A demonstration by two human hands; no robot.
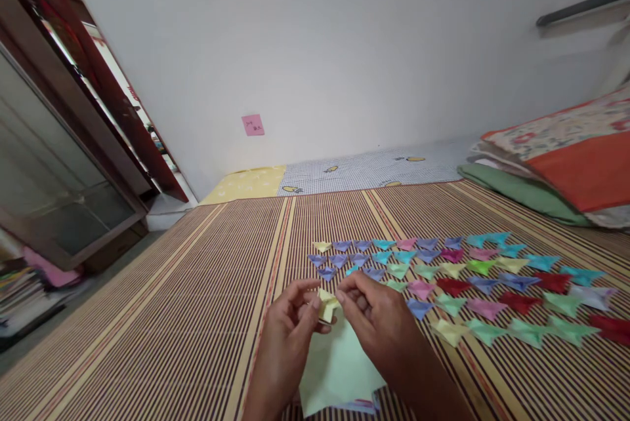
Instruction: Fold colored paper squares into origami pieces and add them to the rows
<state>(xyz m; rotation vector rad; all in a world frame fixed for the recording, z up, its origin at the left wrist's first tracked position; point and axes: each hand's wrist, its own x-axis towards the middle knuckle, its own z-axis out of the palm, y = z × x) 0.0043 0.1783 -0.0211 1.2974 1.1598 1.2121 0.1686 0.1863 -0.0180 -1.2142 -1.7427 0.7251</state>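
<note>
Between my two hands is a small piece of folded yellow paper [327, 308]. My left hand [291, 319] pinches its left side between thumb and fingers. At its upper right, the thumb and forefinger of my right hand [370, 308] close on a corner of the same paper. Under both hands lies a stack of square paper sheets [339, 368], pale green on top, with other colours showing at the lower edge. Several rows of small folded paper shapes [453, 286] in many colours spread over the striped mat, beyond and to the right of my hands.
The striped mat [197, 303] reaches to a patterned cloth [354, 168] along the wall. Folded bedding [566, 178] is piled at the right. A pink note [252, 124] sticks to the wall. A glass-panelled cabinet [63, 165] and books [29, 286] are at the left.
</note>
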